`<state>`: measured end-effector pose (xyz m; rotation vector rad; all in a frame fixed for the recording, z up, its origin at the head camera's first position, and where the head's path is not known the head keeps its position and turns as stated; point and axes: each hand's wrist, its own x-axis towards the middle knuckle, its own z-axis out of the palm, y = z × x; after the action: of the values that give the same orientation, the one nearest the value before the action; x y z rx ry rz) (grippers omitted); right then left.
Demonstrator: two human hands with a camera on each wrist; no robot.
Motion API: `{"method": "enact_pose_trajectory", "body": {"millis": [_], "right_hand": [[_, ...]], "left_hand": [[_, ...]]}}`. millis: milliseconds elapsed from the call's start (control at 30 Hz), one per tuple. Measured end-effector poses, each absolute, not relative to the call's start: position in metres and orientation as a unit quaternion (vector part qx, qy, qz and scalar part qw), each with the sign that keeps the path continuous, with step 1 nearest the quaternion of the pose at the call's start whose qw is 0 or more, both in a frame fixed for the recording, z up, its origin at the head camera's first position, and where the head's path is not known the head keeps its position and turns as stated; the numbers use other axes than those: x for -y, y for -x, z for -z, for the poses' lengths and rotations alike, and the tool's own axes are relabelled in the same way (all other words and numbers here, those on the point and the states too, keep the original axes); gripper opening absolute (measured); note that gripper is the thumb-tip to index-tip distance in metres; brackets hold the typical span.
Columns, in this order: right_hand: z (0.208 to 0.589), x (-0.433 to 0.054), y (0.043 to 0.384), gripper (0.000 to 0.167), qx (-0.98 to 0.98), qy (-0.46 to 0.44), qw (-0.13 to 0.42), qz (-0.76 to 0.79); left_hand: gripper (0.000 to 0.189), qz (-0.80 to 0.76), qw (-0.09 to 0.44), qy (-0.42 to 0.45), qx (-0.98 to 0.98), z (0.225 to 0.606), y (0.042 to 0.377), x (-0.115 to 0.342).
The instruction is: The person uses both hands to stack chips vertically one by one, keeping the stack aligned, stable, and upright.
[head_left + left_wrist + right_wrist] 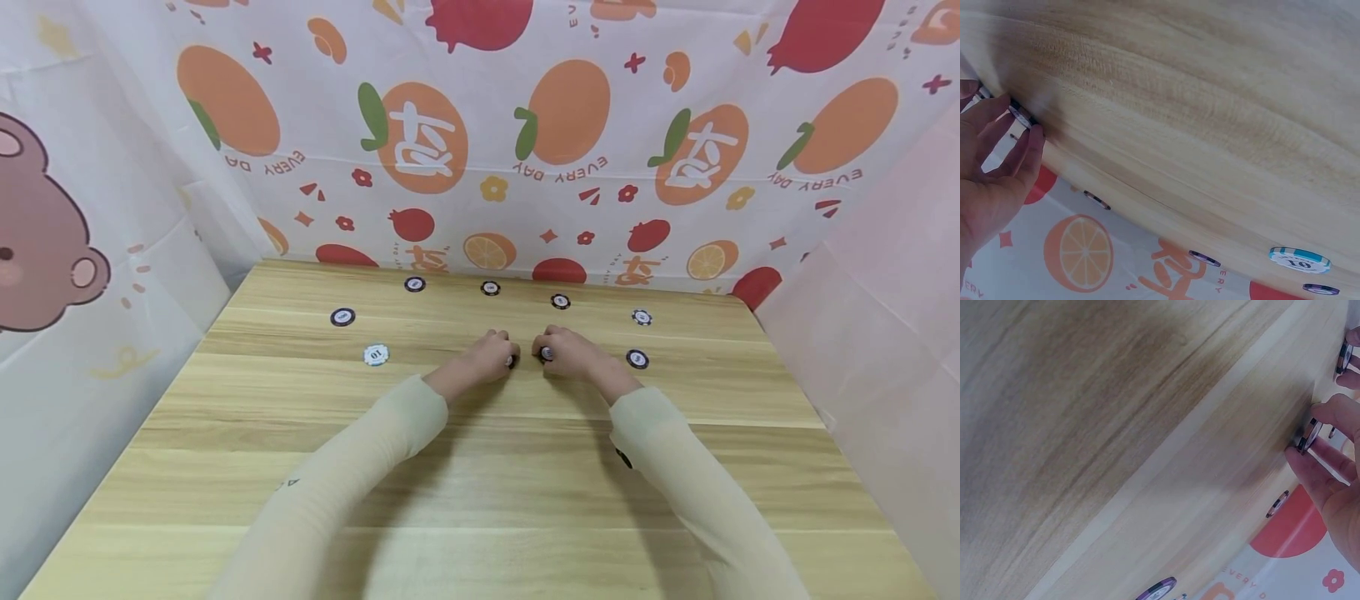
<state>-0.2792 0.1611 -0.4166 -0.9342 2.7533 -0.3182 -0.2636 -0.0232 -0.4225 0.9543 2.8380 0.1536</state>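
Observation:
Over the middle of the table, my left hand (491, 356) pinches a dark-edged poker chip (511, 361). In the left wrist view, thumb and fingers hold that chip (1021, 114) by its edges, close to the wood. Just to the right, my right hand (572, 354) pinches another dark-edged poker chip (547, 353). The right wrist view shows this chip (1310, 434) between thumb and fingertips, tilted in that view. A small gap separates the two hands. Fingers partly cover both chips.
Several loose chips lie around the hands: a light-blue "10" chip (377, 355), a dark chip (342, 317) at left, dark chips along the back, such as one (491, 288), and a chip (637, 359) at right. A patterned curtain (495, 150) hangs behind the wooden table (510, 500).

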Motion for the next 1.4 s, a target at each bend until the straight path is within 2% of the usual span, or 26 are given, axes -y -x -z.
{"method": "enact_pose_trajectory", "body": {"millis": [600, 967, 1400], "right_hand": [[0.417, -0.158, 0.279, 0.026, -0.939, 0.313, 0.105, 0.096], [0.414, -0.154, 0.278, 0.028, -0.937, 0.317, 0.11, 0.094], [0.415, -0.146, 0.28, 0.025, -0.931, 0.337, 0.097, 0.101]], "left_hand": [[0.032, -0.051, 0.073, -0.323, -0.942, 0.426, 0.264, 0.026], [0.028, -0.055, 0.065, -0.317, -0.945, 0.426, 0.262, 0.026], [0.028, -0.09, 0.088, -0.287, -0.95, 0.422, 0.261, 0.03]]}}
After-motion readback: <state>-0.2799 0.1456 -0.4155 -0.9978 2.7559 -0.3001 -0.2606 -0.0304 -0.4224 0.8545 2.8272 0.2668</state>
